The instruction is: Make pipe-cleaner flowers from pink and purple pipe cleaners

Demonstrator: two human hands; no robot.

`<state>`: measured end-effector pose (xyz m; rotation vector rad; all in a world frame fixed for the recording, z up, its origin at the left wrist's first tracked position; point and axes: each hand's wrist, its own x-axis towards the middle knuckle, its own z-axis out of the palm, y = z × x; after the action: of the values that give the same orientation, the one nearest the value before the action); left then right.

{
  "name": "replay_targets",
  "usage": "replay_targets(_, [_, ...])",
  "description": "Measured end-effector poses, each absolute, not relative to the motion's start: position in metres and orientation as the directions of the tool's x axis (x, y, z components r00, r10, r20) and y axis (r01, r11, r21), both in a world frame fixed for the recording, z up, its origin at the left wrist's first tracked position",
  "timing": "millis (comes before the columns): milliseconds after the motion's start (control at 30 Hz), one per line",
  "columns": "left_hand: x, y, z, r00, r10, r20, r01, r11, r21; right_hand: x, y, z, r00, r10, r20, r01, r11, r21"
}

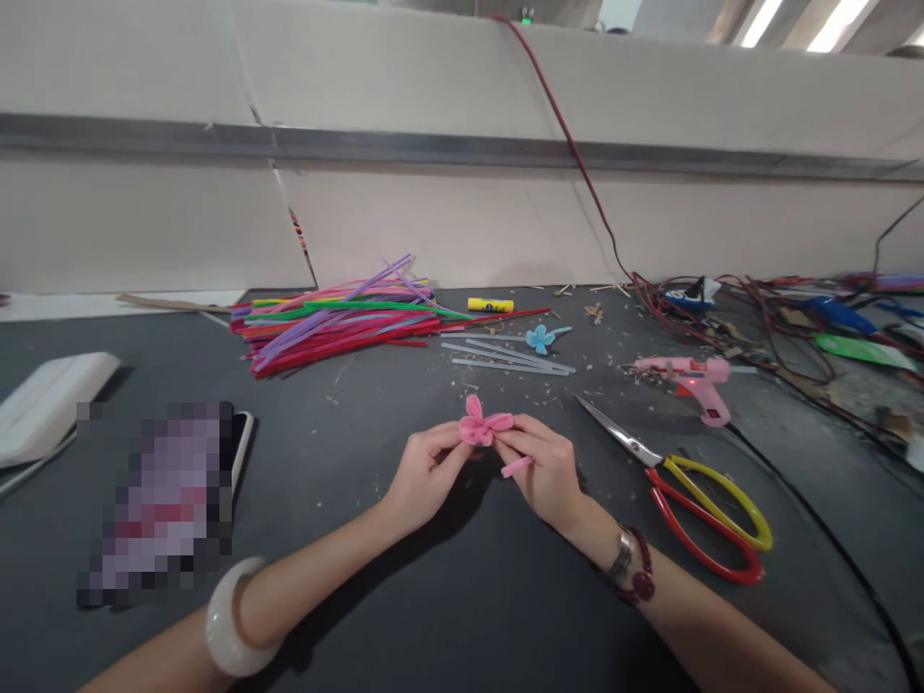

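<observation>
Between my two hands is a pink pipe-cleaner flower (pixel 477 429) with several looped petals, held just above the dark table. My left hand (pixel 433 464) pinches its left side between thumb and fingers. On the other side, my right hand (pixel 540 465) grips the flower close to its centre, and a short pink stem end (pixel 517 468) pokes out between the fingers. Part of the flower is hidden behind the fingertips. Behind the hands lies a finished-looking blue pipe-cleaner flower (pixel 540 338) beside several translucent glue sticks (pixel 505 361).
Scissors (pixel 679 491) with red and yellow handles lie right of my right hand, near a pink glue gun (pixel 693 382) with a black cord. A bundle of coloured pipe cleaners (pixel 339 322) and a yellow tube (pixel 491 305) lie behind. A phone (pixel 166 481) is at left.
</observation>
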<state>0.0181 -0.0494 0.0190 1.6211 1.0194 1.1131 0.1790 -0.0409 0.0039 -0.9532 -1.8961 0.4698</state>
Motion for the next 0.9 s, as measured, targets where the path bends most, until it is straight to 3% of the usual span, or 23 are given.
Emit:
replay_targets(100, [0.015, -0.045, 0.015, 0.303, 0.942, 0.146, 0.029, -0.162, 0.986, 0.18, -0.04, 0.003, -0.283, 0.758, 0.588, 0.429, 0.648, -0.629])
replay_targets(233, [0.01, -0.04, 0.011, 0.317, 0.942, 0.106, 0.042, -0.126, 0.991, 0.182, -0.039, 0.004, -0.327, 0.732, 0.598, 0.448, 0.677, -0.584])
replay_targets(533, [0.009, -0.043, 0.018, 0.298, 0.926, 0.234, 0.247, -0.311, 0.918, 0.182, -0.04, 0.006, -0.369, 0.75, 0.549, 0.476, 0.66, -0.582])
replay_targets(900, [0.01, -0.045, 0.021, 0.301, 0.911, 0.283, 0.249, -0.362, 0.898, 0.187, -0.042, 0.018, -0.525, 0.726, 0.444, 0.397, 0.67, -0.627])
